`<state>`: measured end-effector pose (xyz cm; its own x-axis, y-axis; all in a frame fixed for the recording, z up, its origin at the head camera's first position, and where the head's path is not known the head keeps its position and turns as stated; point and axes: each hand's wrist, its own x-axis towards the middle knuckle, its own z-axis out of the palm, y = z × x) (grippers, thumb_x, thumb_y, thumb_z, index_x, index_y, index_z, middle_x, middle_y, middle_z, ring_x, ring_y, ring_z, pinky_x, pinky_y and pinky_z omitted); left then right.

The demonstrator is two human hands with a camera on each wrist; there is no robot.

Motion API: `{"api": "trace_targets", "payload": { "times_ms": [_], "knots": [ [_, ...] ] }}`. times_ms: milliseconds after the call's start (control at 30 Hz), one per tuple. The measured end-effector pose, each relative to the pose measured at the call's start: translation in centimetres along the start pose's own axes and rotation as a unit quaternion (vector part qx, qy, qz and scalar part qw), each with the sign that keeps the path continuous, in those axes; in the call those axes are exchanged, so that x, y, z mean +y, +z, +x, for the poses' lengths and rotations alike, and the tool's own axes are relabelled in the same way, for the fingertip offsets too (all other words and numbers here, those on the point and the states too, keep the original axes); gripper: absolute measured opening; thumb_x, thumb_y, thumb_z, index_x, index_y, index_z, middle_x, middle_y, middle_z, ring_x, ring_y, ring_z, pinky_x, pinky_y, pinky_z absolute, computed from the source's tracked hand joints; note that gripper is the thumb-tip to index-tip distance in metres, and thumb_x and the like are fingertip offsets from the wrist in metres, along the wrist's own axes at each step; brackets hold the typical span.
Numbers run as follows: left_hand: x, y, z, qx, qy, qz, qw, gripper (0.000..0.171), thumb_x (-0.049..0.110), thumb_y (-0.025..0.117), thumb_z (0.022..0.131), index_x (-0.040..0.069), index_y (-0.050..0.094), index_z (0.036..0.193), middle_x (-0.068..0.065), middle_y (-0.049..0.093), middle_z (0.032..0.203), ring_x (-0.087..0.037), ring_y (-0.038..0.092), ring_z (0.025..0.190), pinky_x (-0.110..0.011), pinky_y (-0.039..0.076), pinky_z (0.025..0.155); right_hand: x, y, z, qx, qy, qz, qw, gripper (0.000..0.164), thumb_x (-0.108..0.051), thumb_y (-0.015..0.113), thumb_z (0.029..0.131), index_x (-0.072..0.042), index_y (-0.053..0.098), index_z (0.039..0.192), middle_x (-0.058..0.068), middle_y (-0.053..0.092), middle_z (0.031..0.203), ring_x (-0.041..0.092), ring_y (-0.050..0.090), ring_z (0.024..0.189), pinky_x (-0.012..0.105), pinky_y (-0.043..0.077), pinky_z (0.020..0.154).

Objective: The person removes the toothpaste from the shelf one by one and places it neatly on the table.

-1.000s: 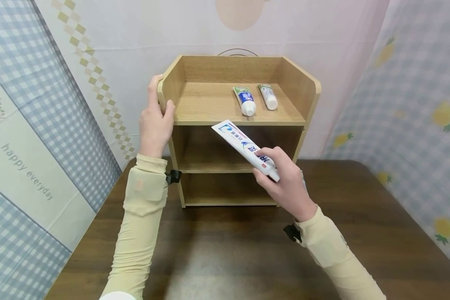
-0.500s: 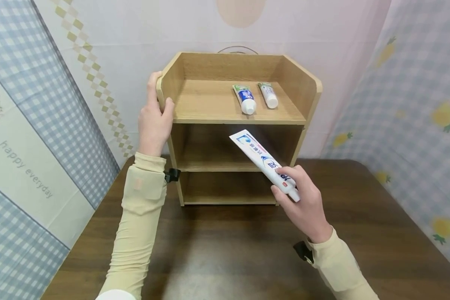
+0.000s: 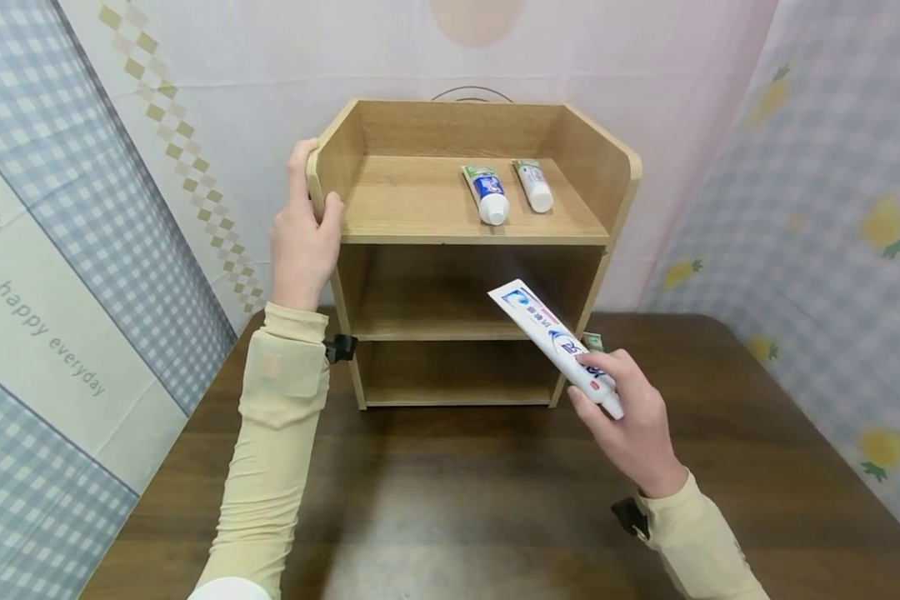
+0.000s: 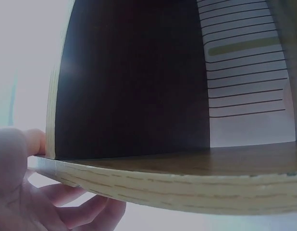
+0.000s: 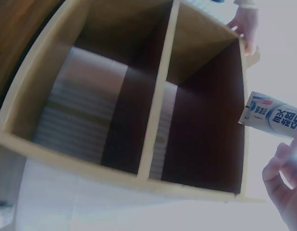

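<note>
In the head view my left hand (image 3: 303, 237) grips the upper left side panel of a light wooden shelf unit (image 3: 450, 240), thumb on the front side and fingers behind. The left wrist view shows that hand (image 4: 57, 202) around the board's edge. My right hand (image 3: 630, 417) pinches a white toothpaste tube (image 3: 558, 346) near its cap end, flat end pointing up and left, in front of the unit's right side. In the right wrist view the tube (image 5: 273, 115) is partly cut off. A blue-and-white toothpaste tube (image 3: 487, 196) and a white one (image 3: 534, 186) lie on the top shelf, caps forward.
A small green-and-white item (image 3: 592, 342) shows partly behind the right hand, beside the unit. The middle shelf (image 3: 457, 321) and bottom shelf (image 3: 457, 387) lie below. The unit stands on a dark wooden table (image 3: 450, 500), with patterned cloth walls (image 3: 795, 250) around it.
My right hand has drawn back toward the lower right with the tube, away from the top shelf's edge. The left hand keeps its grip on the panel. The head view has shifted slightly.
</note>
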<state>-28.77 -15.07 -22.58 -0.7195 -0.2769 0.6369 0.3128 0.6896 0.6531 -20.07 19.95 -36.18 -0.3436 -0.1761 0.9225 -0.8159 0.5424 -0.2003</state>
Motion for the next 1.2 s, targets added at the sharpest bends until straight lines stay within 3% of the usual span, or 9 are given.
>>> {"api": "trace_targets", "payload": {
  "times_ms": [433,533,700,867,1033,1133,1200],
  "knots": [
    [-0.1,-0.1,-0.1,-0.002,-0.008,-0.010,0.9999,0.054,0.028,0.043,0.095,0.051,0.027,0.141,-0.022,0.064,0.104,-0.034,0.059,0.078,-0.040,0.043,0.064,1.7,-3.7,-2.1,-0.019,-0.027,-0.069,0.997,0.047,-0.041,0.055,0.095,0.004,0.065,0.102,0.009,0.057,0.079,0.003,0.037,0.066,0.019,0.030,0.054],
    [-0.1,-0.1,-0.1,-0.001,-0.011,-0.012,0.9999,0.054,0.028,0.042,0.095,0.052,0.027,0.141,-0.021,0.064,0.104,-0.034,0.059,0.079,-0.040,0.043,0.064,2.5,-4.4,-2.8,0.012,-0.019,-0.073,0.997,0.051,-0.043,0.056,0.094,0.007,0.065,0.098,0.012,0.057,0.076,0.003,0.036,0.066,0.020,0.028,0.055],
    [0.0,-0.1,-0.1,0.000,-0.007,-0.012,0.9999,0.054,0.027,0.042,0.095,0.051,0.027,0.141,-0.021,0.063,0.104,-0.034,0.057,0.077,-0.039,0.042,0.063,3.3,-5.1,-3.9,0.099,-0.002,-0.084,0.991,0.056,-0.047,0.058,0.091,0.009,0.063,0.093,0.020,0.053,0.071,0.002,0.034,0.064,0.020,0.024,0.055],
    [-0.1,0.0,-0.1,0.002,-0.007,-0.012,0.9999,0.054,0.028,0.042,0.095,0.051,0.027,0.141,-0.022,0.063,0.113,-0.035,0.059,0.084,-0.043,0.046,0.069,4.1,-5.7,-4.1,0.121,0.012,-0.119,0.985,0.057,-0.048,0.057,0.090,0.008,0.063,0.092,0.021,0.053,0.071,0.003,0.035,0.065,0.024,0.024,0.054],
    [-0.1,-0.3,-0.2,0.008,-0.004,-0.006,0.9999,0.053,0.029,0.042,0.095,0.051,0.026,0.142,-0.022,0.063,0.108,-0.036,0.058,0.081,-0.043,0.044,0.068,6.3,-6.3,-4.4,0.097,0.051,-0.154,0.982,0.054,-0.045,0.056,0.090,0.007,0.064,0.099,0.022,0.056,0.076,-0.004,0.035,0.073,0.026,0.026,0.056],
    [-0.2,-0.4,-0.1,0.015,0.002,-0.004,0.9999,0.054,0.028,0.042,0.096,0.050,0.026,0.143,-0.021,0.062,0.101,-0.035,0.056,0.076,-0.040,0.041,0.065,8.3,-6.7,-4.7,0.045,0.111,-0.182,0.976,0.041,-0.030,0.061,0.088,0.004,0.062,0.110,0.022,0.059,0.087,0.000,0.039,0.076,0.028,0.027,0.058],
    [-0.2,-0.4,-0.1,0.017,0.007,-0.002,0.9998,0.054,0.027,0.042,0.096,0.049,0.027,0.143,-0.021,0.062,0.100,-0.034,0.055,0.075,-0.039,0.041,0.064,9.7,-6.9,-5.1,0.003,0.163,-0.193,0.968,0.037,-0.019,0.063,0.086,0.002,0.060,0.116,0.022,0.061,0.096,0.009,0.046,0.078,0.032,0.030,0.060]
  ]
}}
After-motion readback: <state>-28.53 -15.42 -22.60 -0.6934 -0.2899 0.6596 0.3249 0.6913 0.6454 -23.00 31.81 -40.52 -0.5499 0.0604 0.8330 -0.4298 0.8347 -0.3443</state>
